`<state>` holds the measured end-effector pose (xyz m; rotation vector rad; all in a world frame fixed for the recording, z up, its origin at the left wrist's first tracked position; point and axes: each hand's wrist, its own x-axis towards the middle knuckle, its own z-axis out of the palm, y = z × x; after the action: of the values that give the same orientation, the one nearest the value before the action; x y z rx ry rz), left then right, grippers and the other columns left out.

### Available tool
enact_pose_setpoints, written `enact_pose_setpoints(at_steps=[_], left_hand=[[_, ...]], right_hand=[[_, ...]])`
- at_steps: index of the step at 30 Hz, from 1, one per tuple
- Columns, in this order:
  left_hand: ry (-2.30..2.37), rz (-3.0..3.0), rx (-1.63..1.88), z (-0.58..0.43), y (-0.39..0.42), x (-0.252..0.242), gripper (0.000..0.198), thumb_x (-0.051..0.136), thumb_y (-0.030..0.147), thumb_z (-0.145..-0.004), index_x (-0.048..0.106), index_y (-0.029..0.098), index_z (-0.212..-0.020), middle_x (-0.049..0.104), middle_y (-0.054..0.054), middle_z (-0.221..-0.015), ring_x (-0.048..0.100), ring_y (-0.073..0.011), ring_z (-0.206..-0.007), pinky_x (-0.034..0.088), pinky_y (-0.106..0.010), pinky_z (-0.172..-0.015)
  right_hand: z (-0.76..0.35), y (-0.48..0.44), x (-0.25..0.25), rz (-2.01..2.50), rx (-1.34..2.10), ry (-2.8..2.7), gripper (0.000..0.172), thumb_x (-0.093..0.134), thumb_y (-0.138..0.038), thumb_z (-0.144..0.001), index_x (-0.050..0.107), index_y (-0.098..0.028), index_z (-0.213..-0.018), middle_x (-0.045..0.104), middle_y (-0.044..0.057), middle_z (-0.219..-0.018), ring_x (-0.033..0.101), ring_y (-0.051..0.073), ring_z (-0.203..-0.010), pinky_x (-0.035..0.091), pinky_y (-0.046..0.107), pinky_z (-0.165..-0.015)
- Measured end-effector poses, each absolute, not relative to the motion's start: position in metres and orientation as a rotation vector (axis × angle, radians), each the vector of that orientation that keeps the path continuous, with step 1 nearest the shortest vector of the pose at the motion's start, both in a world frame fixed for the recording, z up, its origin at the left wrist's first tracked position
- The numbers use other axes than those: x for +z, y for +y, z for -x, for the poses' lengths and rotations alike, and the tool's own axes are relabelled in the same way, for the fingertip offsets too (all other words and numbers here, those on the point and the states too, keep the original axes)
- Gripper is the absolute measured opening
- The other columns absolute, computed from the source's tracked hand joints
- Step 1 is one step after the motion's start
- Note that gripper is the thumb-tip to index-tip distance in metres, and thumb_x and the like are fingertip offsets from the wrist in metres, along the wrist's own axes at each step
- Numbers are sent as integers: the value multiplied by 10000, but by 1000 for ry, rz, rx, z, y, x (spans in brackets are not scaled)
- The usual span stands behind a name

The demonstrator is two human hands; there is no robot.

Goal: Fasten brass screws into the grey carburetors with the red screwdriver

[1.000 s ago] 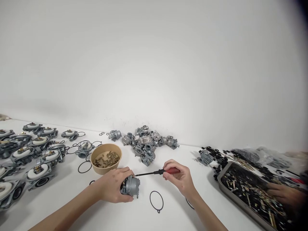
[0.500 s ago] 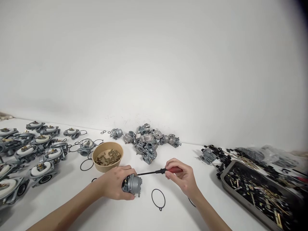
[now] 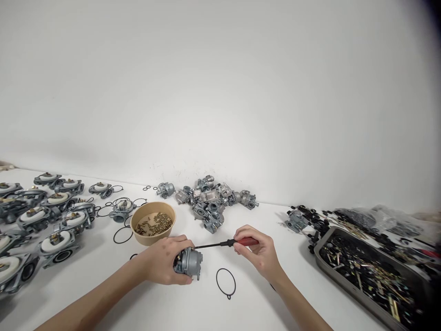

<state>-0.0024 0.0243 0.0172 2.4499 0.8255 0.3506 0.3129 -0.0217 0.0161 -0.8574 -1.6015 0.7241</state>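
A grey metal carburetor (image 3: 194,263) lies on its side at the front middle of the white table, and my left hand (image 3: 168,259) is closed round its left part. My right hand (image 3: 257,250) grips the red handle of a screwdriver (image 3: 225,242). Its dark shaft points left, and the tip meets the upper edge of the carburetor, near a small brass-coloured screw. Just right of the carburetor lies a black rubber gasket ring (image 3: 226,282) with a small loop at its lower end. The palm side of my left hand is hidden.
Behind my left hand stands a tan bowl (image 3: 138,216) of small brass screws. Several open carburetors with white floats (image 3: 57,241) fill the left side. More carburetors (image 3: 211,197) are heaped near the wall. A metal tray (image 3: 351,287) of mixed small parts stands at right.
Both hands keep their grip, and the screwdriver tip stays at the carburetor's upper edge. The whole view has shifted slightly.
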Motion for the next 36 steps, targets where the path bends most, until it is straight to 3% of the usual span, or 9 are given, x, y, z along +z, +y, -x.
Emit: enact_pose_setpoints(at_steps=[36], left_hand=[[833, -2466, 352, 4, 23, 17, 561, 812, 511, -765, 603, 274, -1228, 666, -38, -1151, 675, -276, -965, 468, -352, -826]], right_hand=[[-318, -23, 19, 944, 774, -1573, 125, 822, -304, -871, 760, -196, -866, 640, 56, -904, 658, 146, -605, 583, 287, -551]])
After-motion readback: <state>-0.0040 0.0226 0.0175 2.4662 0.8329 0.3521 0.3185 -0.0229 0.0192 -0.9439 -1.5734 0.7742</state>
